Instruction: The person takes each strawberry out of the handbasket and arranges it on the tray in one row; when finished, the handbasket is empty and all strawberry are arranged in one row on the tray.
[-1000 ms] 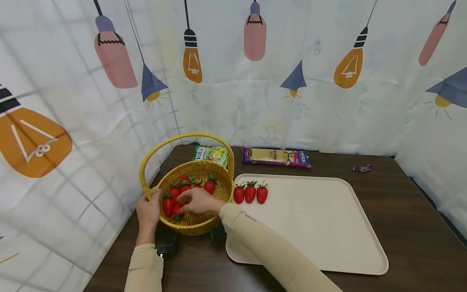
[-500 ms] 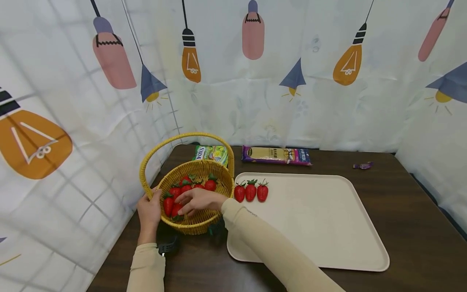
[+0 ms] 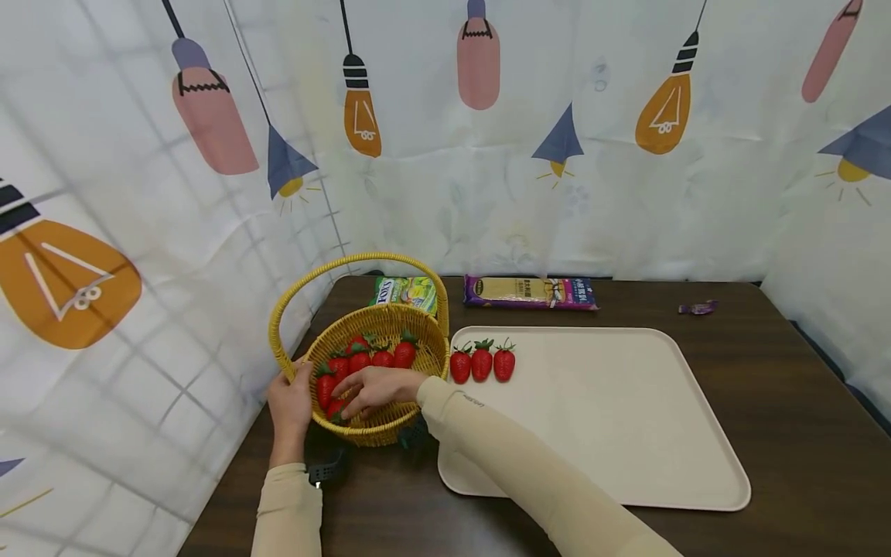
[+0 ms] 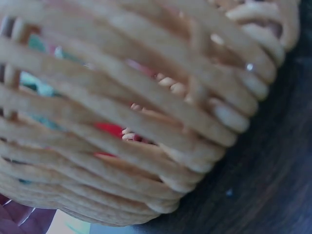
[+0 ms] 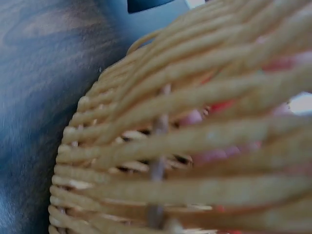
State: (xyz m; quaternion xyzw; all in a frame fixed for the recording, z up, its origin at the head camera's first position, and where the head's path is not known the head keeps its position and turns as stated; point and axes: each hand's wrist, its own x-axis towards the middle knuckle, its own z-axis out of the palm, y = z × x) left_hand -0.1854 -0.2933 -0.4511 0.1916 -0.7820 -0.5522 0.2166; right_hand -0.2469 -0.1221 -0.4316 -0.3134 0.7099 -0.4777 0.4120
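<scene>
A yellow woven basket (image 3: 376, 437) with a tall arched handle stands on the table at left, holding several red strawberries (image 3: 405, 353). My left hand (image 3: 288, 402) grips its left rim near the foot of the handle. Inside the basket is my right hand (image 3: 379, 389), palm down, thumb and fingers spread over a strawberry (image 3: 336, 410) at the near left; no firm hold on it shows. Both wrist views are filled by the basket's weave (image 4: 122, 97), with bits of red behind the gaps; the right fingers are mostly hidden there.
Right of the basket lies a beige tray (image 3: 599, 418) with three strawberries (image 3: 482, 362) in a row at its upper left corner. Behind stand a green FOX'S packet (image 3: 407, 292) and a long purple-and-gold packet (image 3: 530, 293). A small purple wrapped sweet (image 3: 698, 308) lies far right.
My right hand has shifted slightly down toward the near-left strawberry, and its thumb and fingers have parted a little. The left hand keeps its grip. The head view has tilted slightly.
</scene>
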